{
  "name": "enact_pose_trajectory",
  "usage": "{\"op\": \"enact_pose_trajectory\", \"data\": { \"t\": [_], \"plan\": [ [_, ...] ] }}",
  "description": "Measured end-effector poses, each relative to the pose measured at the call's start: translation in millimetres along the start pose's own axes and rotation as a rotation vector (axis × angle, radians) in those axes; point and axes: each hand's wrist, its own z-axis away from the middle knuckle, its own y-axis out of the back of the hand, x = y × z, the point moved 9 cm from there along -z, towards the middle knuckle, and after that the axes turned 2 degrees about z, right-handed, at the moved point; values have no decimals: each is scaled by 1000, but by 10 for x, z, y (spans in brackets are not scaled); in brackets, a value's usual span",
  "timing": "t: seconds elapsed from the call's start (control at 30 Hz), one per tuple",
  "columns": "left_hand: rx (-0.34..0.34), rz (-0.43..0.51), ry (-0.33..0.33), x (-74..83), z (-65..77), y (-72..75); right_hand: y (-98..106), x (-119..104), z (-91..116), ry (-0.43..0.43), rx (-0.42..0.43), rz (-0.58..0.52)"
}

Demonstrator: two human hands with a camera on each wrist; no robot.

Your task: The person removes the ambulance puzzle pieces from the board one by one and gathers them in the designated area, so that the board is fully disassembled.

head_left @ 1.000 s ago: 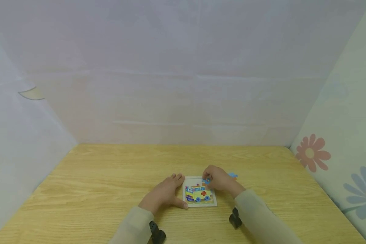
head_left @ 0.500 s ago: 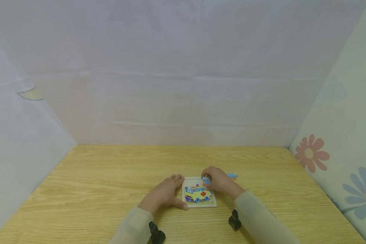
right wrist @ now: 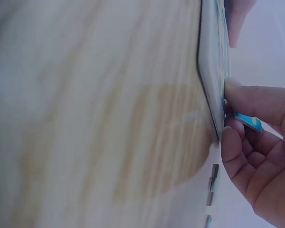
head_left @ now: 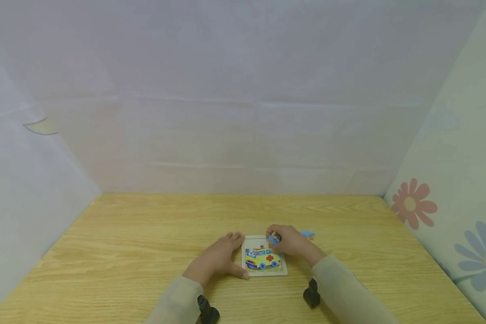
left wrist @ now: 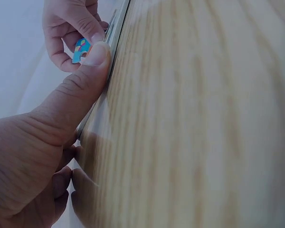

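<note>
Pinches a small puzzle piece between thumb and fingers of the right hand, tilted at the upper right part of a flat, square puzzle tray; cannot tell whether touching it. Rests the left hand along the tray's left side, thumb and fingers spread apart, thumb on the near left corner. Judging by looks, likely to handle as light, thin and stiff, probably board or wood, with a smooth printed face perhaps slightly slippery and a notched outline best not forced. Best taken by opposite edges, keeping the underside free. Shows blue with orange and bits of yellow. Inside the tray's pale, straight rim, see a yellow ambulance picture with a red cross, and plain pale backing at upper left. Beyond the right hand, find loose pieces, blue and orange, on a wood-grained desk.
</note>
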Motion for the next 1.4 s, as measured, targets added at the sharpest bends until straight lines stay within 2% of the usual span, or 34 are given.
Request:
{"op": "enact_pose_trajectory", "data": {
  "t": [0.23,0.5,0.7,0.87,1.17,1.4],
  "plan": [
    [-1,19,4,7,0,2,14,85,-15,-6,30,-79],
    [6,0,7,2,-4,-3,24,157,-32,-45,41,-187],
    [3,-11,3,2,-15,-10,83,153,-3,-39,54,-283],
    [2,-15,6,-3,-19,-10,162,197,10,-56,75,-294],
    [1,-25,5,11,-10,-7,263,276,67,-37,53,-407],
    [2,-20,1,40,12,5,361,388,124,-53,88,-440]
  ]
}}
